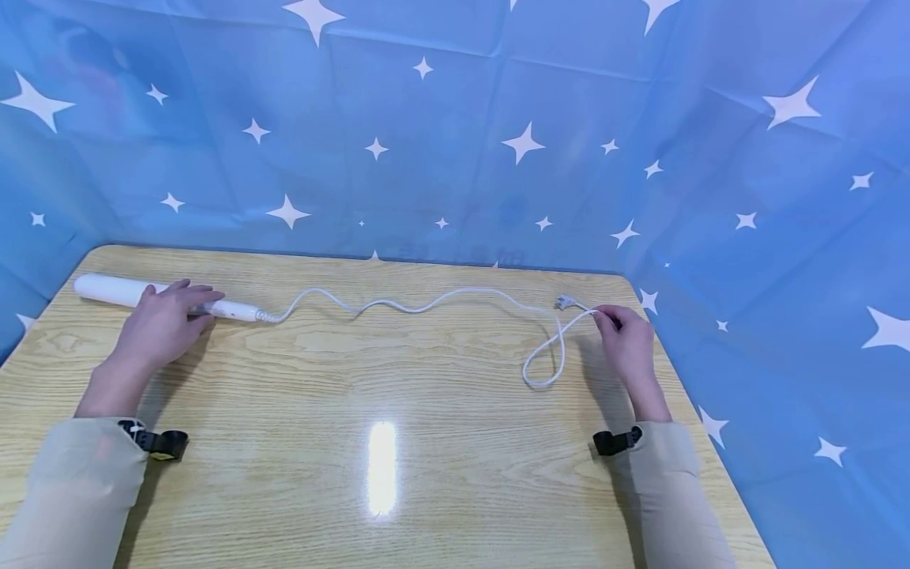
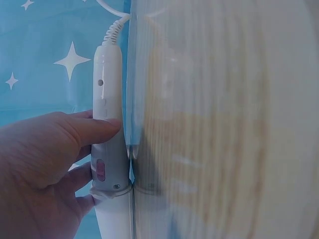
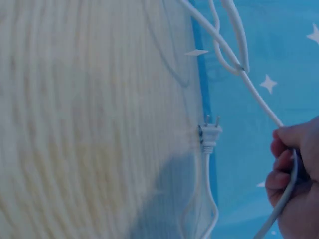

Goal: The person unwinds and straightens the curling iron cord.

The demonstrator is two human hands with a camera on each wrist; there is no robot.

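Note:
A white corded hair iron (image 1: 110, 289), long and rod-shaped, lies at the table's far left. My left hand (image 1: 162, 324) grips its handle (image 2: 107, 69), thumb on one side and fingers on the other. A pinkish switch and a small round hole show on the handle in the left wrist view. From its coiled sleeve the white cord (image 1: 401, 307) runs wavily rightward and ends in a crossed loop. My right hand (image 1: 629, 344) pinches the cord between thumb and fingers near the far right corner. Just left of that hand is the two-pin plug (image 3: 210, 135), untouched.
The wood-grain table (image 1: 341, 371) has a glossy surface with a bright light reflection (image 1: 381, 468). Blue cloth (image 1: 462, 182) with white stars hangs behind it and along the right side. Black straps (image 1: 617, 442) circle both wrists.

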